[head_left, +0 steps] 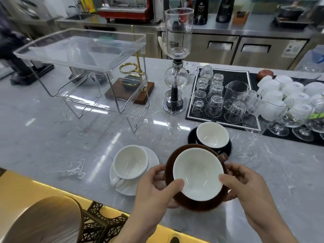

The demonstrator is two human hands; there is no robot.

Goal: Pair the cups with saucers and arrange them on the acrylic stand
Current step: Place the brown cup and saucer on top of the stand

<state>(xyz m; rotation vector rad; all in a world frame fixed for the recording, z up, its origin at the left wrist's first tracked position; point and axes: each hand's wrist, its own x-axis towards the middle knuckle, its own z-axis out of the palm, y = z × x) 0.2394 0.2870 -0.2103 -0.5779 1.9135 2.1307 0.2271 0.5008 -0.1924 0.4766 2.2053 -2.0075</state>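
I hold a brown cup [198, 172] on its brown saucer [196, 205] above the near counter edge, tilted toward me. My left hand [156, 186] grips the saucer's left rim with its thumb on the cup's lip. My right hand [245, 186] grips the right rim the same way. A white cup [130, 162] sits on a white saucer [152, 156] to the left. A black cup [212, 135] rests on a black saucer [192, 135] behind. The two-tier acrylic stand [82, 50] stands at the far left with nothing on it.
A glass siphon brewer [177, 58] stands mid-counter. A black mat [222, 95] holds several upturned glasses. White cups [280, 95] and stemmed glasses [298, 118] crowd the right. A wooden drip stand [133, 85] sits behind the acrylic stand. A chair back [43, 220] is at bottom left.
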